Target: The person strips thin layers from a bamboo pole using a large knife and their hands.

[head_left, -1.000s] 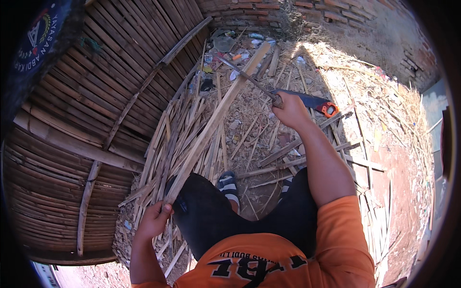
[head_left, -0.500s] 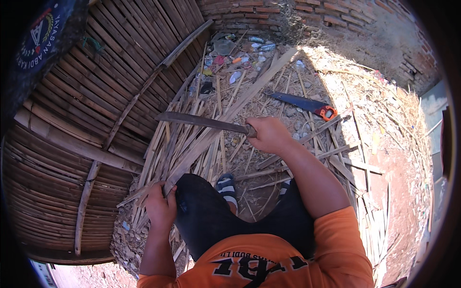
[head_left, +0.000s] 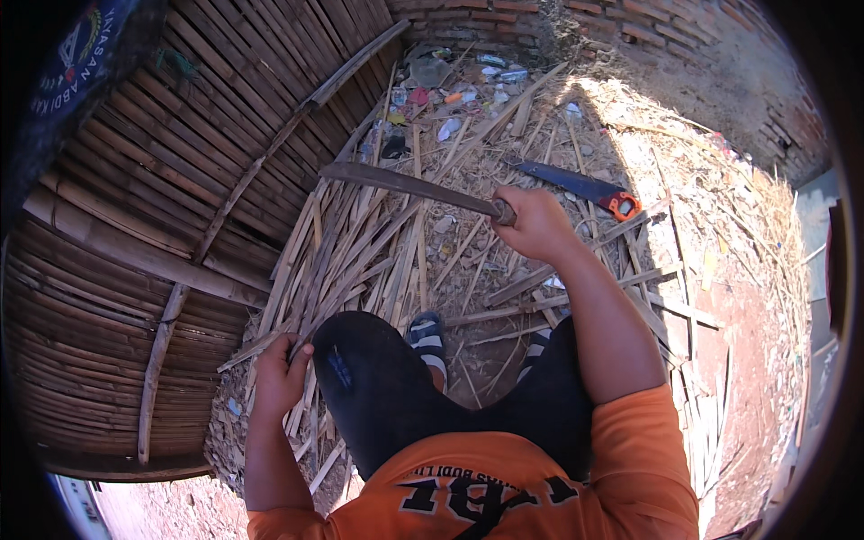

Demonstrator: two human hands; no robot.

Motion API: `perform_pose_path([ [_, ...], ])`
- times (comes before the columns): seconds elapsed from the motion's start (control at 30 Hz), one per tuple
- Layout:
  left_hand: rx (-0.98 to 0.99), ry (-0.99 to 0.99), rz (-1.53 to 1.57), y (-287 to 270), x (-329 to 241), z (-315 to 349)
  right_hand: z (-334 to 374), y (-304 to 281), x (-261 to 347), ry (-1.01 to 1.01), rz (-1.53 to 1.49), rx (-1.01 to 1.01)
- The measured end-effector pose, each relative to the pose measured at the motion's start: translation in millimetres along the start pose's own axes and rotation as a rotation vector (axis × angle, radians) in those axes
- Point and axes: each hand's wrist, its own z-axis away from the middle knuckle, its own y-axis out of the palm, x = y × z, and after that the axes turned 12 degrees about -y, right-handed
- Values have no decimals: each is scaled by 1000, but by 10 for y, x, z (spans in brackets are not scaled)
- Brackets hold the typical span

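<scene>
My right hand (head_left: 533, 222) is closed round the short handle of a machete (head_left: 409, 186). Its long dark blade points left, above the wood pile and beyond my knees. Beside my left knee, my left hand (head_left: 281, 371) pinches the near end of a long wooden strip (head_left: 504, 119). That strip slants away to the far right, passing under the blade, and shows its narrow edge. Part of its near end is hidden by my fingers.
Split wood strips (head_left: 360, 243) lie heaped left of my feet. A handsaw (head_left: 576, 184) with an orange handle rests beyond my right hand. A slatted bamboo wall (head_left: 135, 261) stands close on the left, a brick wall (head_left: 648, 36) at the back. Litter (head_left: 450, 129) covers the far ground.
The wooden strip has turned from its broad face to its narrow edge. My right hand and the machete have moved farther away and to the right. My left hand has shifted slightly left.
</scene>
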Motion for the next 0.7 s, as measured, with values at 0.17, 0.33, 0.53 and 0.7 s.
perform_pose_path([
  [0.17, 218, -155, 127, -192, 364, -312, 133, -264, -893, 532, -127, -487],
  [0.33, 465, -322, 658, -74, -139, -1021, 39, -239, -478, 507, -590, -520],
  [0.53, 533, 16, 1272, 180, -1544, -1755, -69, -287, 267, 379, -702, -273],
  [0.7, 489, 136, 1571, 474, -2284, -1851, -19, -63, 458, 295, -885, -184],
])
